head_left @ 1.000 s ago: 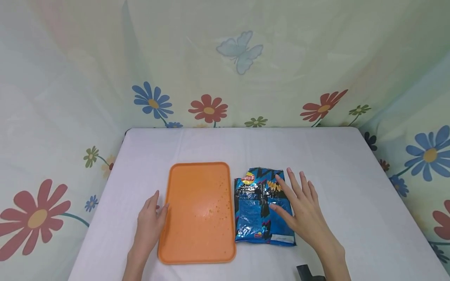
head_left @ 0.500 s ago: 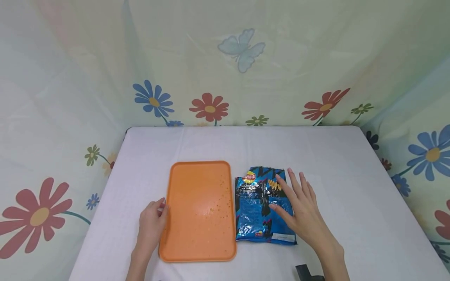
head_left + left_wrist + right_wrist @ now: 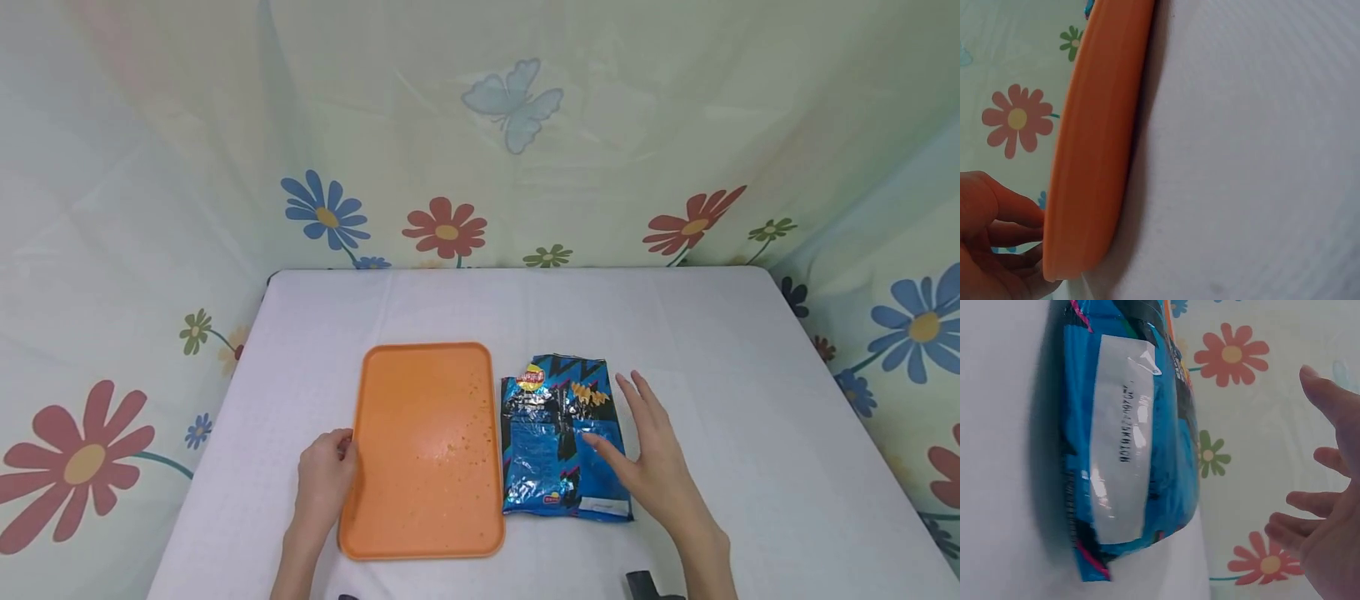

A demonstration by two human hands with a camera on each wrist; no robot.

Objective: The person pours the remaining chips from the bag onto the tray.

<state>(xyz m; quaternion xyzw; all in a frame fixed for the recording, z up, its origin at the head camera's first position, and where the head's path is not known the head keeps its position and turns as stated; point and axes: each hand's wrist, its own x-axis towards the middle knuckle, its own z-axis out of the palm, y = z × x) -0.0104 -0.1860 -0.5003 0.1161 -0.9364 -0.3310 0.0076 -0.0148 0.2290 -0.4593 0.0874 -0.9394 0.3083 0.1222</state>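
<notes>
Orange tray (image 3: 412,400) lies on the desk (image 3: 697,333), closer to its left edge than its right and well apart from the far edge. Crumbs (image 3: 452,447) dot its surface. Just right of it lies a blue snack bag (image 3: 558,450). The left hand (image 3: 321,477), fingers bent, touches the tray's left rim; whether it grips, I cannot tell. The right hand (image 3: 663,471) hovers by the bag, fingers and thumb spread wide.
</notes>
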